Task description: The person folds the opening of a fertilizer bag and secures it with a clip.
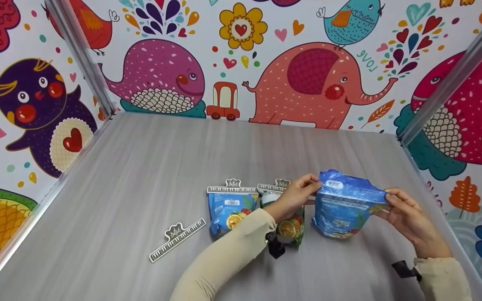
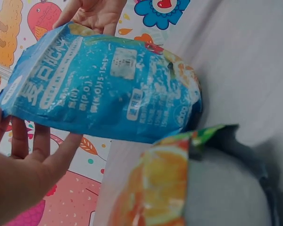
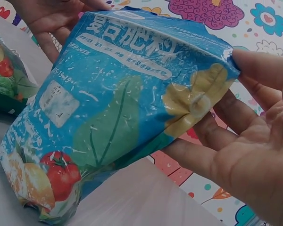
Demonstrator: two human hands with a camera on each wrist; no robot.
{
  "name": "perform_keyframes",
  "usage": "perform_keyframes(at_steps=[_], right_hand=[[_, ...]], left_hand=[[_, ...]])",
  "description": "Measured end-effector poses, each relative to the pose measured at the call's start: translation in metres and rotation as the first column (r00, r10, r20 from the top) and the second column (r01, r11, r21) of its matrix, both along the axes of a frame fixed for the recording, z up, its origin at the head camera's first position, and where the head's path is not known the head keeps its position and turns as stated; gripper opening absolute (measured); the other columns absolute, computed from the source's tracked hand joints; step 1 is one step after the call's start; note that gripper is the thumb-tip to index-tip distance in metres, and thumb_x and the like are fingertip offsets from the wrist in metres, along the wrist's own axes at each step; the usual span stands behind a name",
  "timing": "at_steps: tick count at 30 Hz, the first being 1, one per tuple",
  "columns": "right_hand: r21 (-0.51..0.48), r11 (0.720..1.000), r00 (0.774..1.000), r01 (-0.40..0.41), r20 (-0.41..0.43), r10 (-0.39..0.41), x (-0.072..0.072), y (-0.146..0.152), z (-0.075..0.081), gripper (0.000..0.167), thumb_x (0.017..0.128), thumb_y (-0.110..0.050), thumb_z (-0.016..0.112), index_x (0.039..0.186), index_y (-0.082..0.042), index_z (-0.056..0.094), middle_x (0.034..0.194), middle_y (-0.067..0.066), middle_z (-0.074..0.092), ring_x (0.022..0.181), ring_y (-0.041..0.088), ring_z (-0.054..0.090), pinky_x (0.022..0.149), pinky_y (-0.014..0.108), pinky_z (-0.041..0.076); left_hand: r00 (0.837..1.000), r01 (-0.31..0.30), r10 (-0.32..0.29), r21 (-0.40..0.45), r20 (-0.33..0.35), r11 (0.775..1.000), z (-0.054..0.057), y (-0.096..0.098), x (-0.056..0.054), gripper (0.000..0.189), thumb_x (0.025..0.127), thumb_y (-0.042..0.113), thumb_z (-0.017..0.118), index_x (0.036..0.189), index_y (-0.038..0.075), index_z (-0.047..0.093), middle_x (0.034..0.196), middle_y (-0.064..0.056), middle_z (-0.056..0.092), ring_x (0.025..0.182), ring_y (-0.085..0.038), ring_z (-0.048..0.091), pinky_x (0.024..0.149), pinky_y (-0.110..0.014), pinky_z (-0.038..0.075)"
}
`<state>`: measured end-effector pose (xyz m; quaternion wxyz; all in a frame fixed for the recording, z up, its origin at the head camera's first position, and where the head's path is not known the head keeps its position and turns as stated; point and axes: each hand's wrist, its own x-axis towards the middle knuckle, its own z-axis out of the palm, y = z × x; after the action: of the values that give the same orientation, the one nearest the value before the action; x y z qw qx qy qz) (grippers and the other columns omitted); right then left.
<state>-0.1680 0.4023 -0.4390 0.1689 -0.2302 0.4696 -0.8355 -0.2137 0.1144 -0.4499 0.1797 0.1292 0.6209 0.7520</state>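
My left hand (image 1: 294,196) and right hand (image 1: 410,213) pinch the two upper corners of a blue fertilizer bag (image 1: 341,209) printed with fruit and vegetables. Its top edge is stretched between them and looks folded over. In the right wrist view, the right thumb and fingers hold the bag (image 3: 108,99) by its corner, near a yellow leaf print. The left wrist view shows the left fingers (image 2: 37,146) at the opposite corner. Left of it stand a blue bag (image 1: 230,209) and a green bag (image 1: 295,228), each with a silver clip across its top. My left forearm partly hides both.
A loose silver bag clip (image 1: 177,240) with a crown-shaped handle lies on the grey table (image 1: 140,167), left of the bags. Cartoon-printed panels (image 1: 241,62) and metal posts (image 1: 83,58) border the table at the back and sides.
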Motion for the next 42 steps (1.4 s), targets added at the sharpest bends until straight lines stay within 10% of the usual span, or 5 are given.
perform_keyframes(at_steps=[14, 23, 34, 39, 42], right_hand=[[0.065, 0.978, 0.980, 0.198, -0.019, -0.197, 0.017, -0.007, 0.000, 0.044, 0.106, 0.004, 0.025, 0.113, -0.002, 0.068, 0.108, 0.010, 0.067, 0.098, 0.023, 0.067, 0.091, 0.036, 0.053], [0.229, 0.875, 0.905, 0.426, -0.088, -0.417, 0.027, -0.013, 0.006, 0.031, 0.104, 0.008, 0.034, 0.105, 0.007, 0.065, 0.099, 0.012, 0.063, 0.087, 0.022, 0.067, 0.083, 0.033, 0.056], [0.427, 0.615, 0.747, 0.663, -0.329, -0.577, 0.047, -0.020, 0.024, 0.024, 0.103, -0.003, 0.050, 0.123, 0.007, 0.057, 0.115, -0.002, 0.068, 0.104, 0.008, 0.065, 0.085, 0.018, 0.050], [0.594, 0.299, 0.643, 0.747, -0.532, -0.551, 0.056, -0.031, 0.031, 0.040, 0.104, -0.018, 0.051, 0.141, -0.002, 0.048, 0.137, -0.006, 0.056, 0.121, 0.003, 0.053, 0.091, 0.013, 0.043], [0.598, 0.160, 0.583, 0.785, -0.627, -0.517, 0.060, -0.041, 0.034, 0.045, 0.104, -0.019, 0.052, 0.147, -0.005, 0.044, 0.149, 0.004, 0.047, 0.131, 0.005, 0.045, 0.097, 0.013, 0.038]], left_hand=[[0.992, -0.001, -0.001, -0.018, -0.123, 1.000, -0.002, -0.004, 0.012, 0.014, 0.104, 0.014, 0.053, 0.107, 0.003, 0.060, 0.098, -0.002, 0.059, 0.091, -0.012, 0.062, 0.085, -0.036, 0.055], [0.991, -0.003, -0.001, -0.027, -0.137, 1.000, -0.003, -0.005, 0.015, 0.014, 0.104, 0.015, 0.053, 0.108, 0.004, 0.060, 0.098, -0.002, 0.060, 0.093, -0.012, 0.061, 0.086, -0.035, 0.054], [0.990, -0.001, -0.004, -0.030, -0.144, 1.000, -0.002, -0.005, 0.017, 0.017, 0.105, 0.016, 0.051, 0.111, 0.003, 0.060, 0.099, -0.002, 0.059, 0.093, -0.011, 0.059, 0.086, -0.036, 0.054], [0.990, -0.003, 0.000, -0.021, -0.138, 1.000, -0.002, -0.006, 0.018, 0.017, 0.105, 0.016, 0.051, 0.112, 0.003, 0.059, 0.097, -0.001, 0.057, 0.092, -0.010, 0.057, 0.087, -0.036, 0.054], [0.991, -0.006, 0.004, -0.015, -0.134, 1.000, -0.002, -0.006, 0.018, 0.017, 0.105, 0.016, 0.051, 0.111, 0.003, 0.060, 0.097, -0.001, 0.057, 0.092, -0.010, 0.057, 0.087, -0.036, 0.054]])
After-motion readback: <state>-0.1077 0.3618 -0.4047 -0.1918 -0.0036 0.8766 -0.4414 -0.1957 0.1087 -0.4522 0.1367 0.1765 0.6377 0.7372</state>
